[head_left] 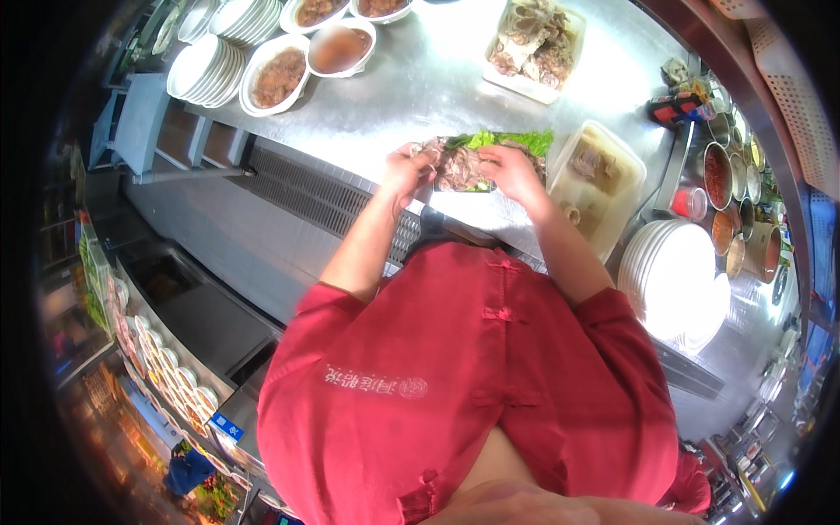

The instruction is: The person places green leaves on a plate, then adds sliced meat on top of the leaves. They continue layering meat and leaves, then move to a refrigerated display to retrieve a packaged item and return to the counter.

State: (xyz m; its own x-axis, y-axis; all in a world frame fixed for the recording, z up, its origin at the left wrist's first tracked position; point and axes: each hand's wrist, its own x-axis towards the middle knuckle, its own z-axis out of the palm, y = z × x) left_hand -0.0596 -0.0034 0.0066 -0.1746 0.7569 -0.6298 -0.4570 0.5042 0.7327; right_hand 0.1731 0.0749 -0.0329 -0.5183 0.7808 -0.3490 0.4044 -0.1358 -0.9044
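Sliced cooked meat (461, 168) lies on a dark rectangular plate (455, 190) on the steel counter, with green lettuce leaves (529, 143) along its far edge. My left hand (409, 173) is at the plate's left end, its fingers closed on some of the meat slices. From the right, my right hand (510, 171) reaches over the plate with its fingers bent together onto the meat; its fingertips are partly hidden. Just right of that hand stands a pale plastic tub (637, 166) with a few meat pieces in it.
A second tub (490, 80) holding meat chunks stands farther back. White bowls of brown food (278, 80) and stacked white dishes (203, 72) occupy the far left. To the right are stacked white plates (665, 276) and metal seasoning containers (717, 166).
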